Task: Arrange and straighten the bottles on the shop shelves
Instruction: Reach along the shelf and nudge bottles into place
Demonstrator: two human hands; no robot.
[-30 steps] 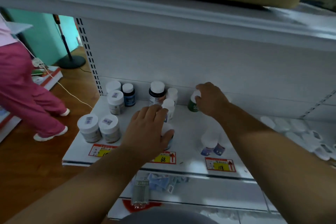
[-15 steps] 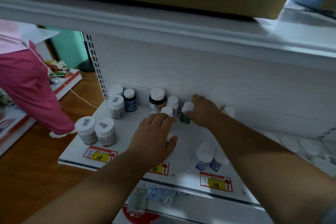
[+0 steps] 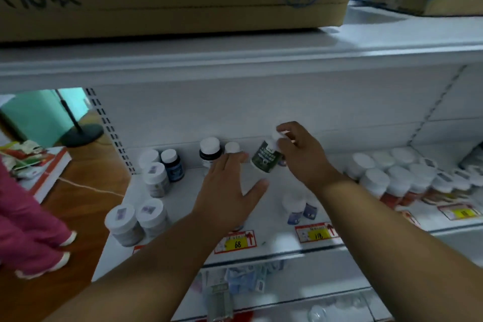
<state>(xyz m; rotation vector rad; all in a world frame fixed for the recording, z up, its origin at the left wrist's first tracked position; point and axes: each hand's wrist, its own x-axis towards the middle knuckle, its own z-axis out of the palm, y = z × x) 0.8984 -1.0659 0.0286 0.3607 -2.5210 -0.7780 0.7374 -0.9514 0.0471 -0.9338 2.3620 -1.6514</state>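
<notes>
Bottles on this shelf (image 3: 277, 232) sit in loose clusters, and the one I have in play is the green-labelled bottle (image 3: 266, 158), tilted with its white cap leaning away toward the back panel. My right hand (image 3: 300, 158) pinches it by the cap end, fingers curled round the top, so the body hangs free just left of my palm; I judge that grip lets me swing it upright and set it into a row. My left hand (image 3: 230, 191) is spread open and flat, holding nothing, hovering low over the shelf. Just beyond its fingertips stand a dark bottle with a white cap (image 3: 209, 151) and a smaller white-capped bottle (image 3: 232, 149), both upright against the back panel. I read the open palm as a guard, ready to steady those neighbours or receive the tilted bottle. Nearer me than my right wrist stand two small blue-labelled bottles (image 3: 300, 208), close behind the price tag marked 118 (image 3: 317, 234). Well to the left of my left hand, the grey jars (image 3: 136, 222) appear upright. Whether my left palm touches anything beneath it, I cannot tell.
</notes>
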